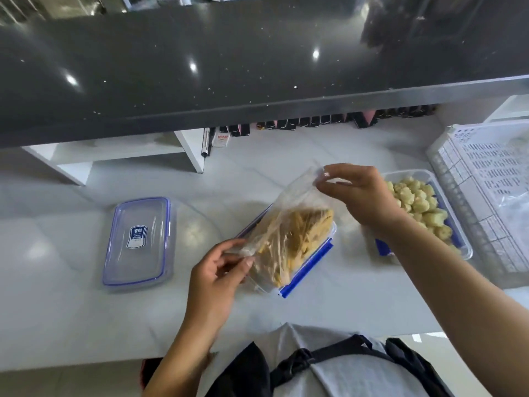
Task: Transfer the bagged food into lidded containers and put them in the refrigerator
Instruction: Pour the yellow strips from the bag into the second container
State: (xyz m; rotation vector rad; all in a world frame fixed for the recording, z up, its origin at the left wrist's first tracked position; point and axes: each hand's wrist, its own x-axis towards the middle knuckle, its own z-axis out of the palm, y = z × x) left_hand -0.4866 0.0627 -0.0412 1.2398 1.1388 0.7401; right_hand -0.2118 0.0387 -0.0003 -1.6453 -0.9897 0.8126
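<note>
The bag [289, 233] of yellow strips hangs slantwise between the two hands, its long axis running from near-left up to far-right, directly over the open container [307, 272] that sits on the bench [86, 310] in front of the person. The left hand [217, 276] pinches the bag's low, gathered end between thumb and fingertips. The right hand [360, 196] pinches the high corner, its other fingers loosely bent. The food sits in the middle and lower part of the bag, already above the container. I cannot tell which end is the mouth, so which hand should lift for the tipping is uncertain. The container's long axis lies roughly along the bag's, which should help the strips fall in lengthwise. The lid [140, 242] lies flat well to the left, nearer the left hand, with bare bench between. On the right a second container [467, 253], filled with pale chunks, sits just beside the right forearm, and a white basket [472, 196] stands beyond it, so room to swing is tighter on that side. A dark counter [200, 67] overhangs the far edge.
</note>
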